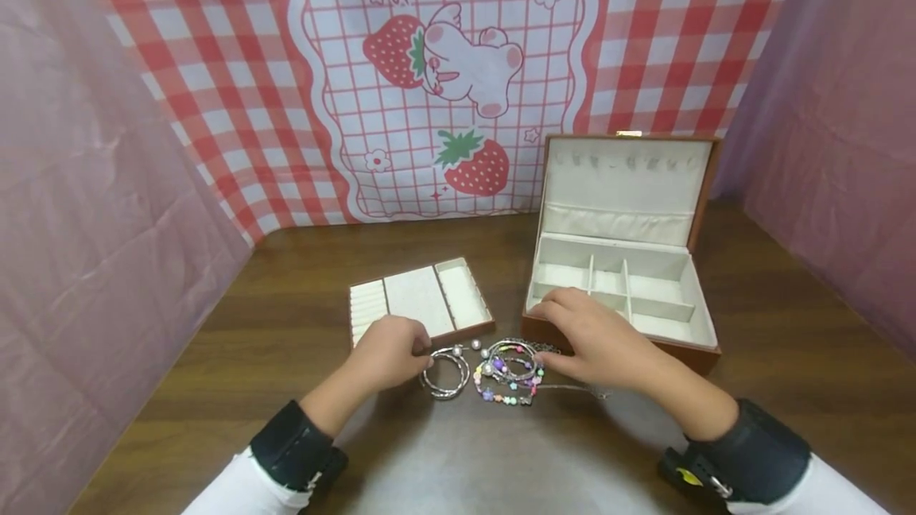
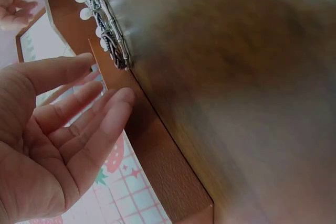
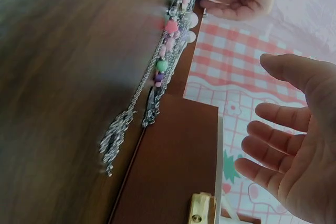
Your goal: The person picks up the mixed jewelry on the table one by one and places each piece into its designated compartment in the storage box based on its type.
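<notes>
My left hand [image 1: 386, 352] hovers at the left of a silver bangle [image 1: 445, 396], fingers loosely bent. The left wrist view shows nothing between that thumb and fingers. Beside the bangle lies a pile of jewelry: a colorful beaded bracelet [image 1: 510, 400], more silver bangles, pearl-like balls [image 1: 476, 345] and a silver chain [image 3: 118, 135]. My right hand [image 1: 597, 344] is spread over the front left of an open brown jewelry box [image 1: 701, 356], just right of the pile. In the right wrist view its fingers are apart and hold nothing.
A shallow jewelry tray [image 1: 418, 296] with ring rolls and two compartments lies behind the left hand. The box's lid [image 1: 622, 181] stands up at the back. A strawberry-print cloth [image 1: 458, 86] hangs behind the wooden table [image 1: 236, 388], with pink cloth at both sides.
</notes>
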A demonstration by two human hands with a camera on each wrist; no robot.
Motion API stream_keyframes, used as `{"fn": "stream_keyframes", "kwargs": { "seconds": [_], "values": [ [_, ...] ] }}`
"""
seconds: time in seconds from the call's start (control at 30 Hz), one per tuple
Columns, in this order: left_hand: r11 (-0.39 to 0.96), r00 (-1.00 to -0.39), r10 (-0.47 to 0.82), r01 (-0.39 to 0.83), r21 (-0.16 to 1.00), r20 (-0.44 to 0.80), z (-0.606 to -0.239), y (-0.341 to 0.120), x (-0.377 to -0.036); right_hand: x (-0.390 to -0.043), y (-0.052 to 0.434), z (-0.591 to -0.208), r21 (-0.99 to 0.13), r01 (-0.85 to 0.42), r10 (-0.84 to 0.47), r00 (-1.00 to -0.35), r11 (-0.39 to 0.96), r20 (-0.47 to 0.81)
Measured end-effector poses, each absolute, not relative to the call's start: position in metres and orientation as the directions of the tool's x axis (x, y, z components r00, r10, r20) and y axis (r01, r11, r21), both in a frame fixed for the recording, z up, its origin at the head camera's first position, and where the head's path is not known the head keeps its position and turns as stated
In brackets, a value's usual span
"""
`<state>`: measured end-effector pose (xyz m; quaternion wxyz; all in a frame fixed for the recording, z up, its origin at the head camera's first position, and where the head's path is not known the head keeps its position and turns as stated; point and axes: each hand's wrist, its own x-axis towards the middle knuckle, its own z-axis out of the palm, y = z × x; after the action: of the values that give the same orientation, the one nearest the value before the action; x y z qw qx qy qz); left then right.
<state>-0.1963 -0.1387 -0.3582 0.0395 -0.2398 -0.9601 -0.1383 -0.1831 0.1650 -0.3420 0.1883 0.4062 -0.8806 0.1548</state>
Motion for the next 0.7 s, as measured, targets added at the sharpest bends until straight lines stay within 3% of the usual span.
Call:
{"fn": "stream_keyframes", "kwargs": {
  "seconds": [0.23,0.53,0.7],
  "values": [
    [0.858,-0.881,0.467,0.472,0.201,0.074,-0.359,-0.129,-0.201,-0.185,0.158,-0.342,-0.131,-0.772,-0.658,-0.606,0.622,0.446],
    [0.880,-0.888,0.459,0.458,0.124,0.027,-0.356,-0.119,-0.200,-0.189,0.154,-0.344,-0.113,-0.801,-0.667,-0.559,0.588,0.493],
    [0.880,-0.891,0.453,0.452,0.144,0.032,-0.355,-0.119,-0.199,-0.190,0.151,-0.344,-0.115,-0.800,-0.668,-0.562,0.589,0.487]
  ]
}}
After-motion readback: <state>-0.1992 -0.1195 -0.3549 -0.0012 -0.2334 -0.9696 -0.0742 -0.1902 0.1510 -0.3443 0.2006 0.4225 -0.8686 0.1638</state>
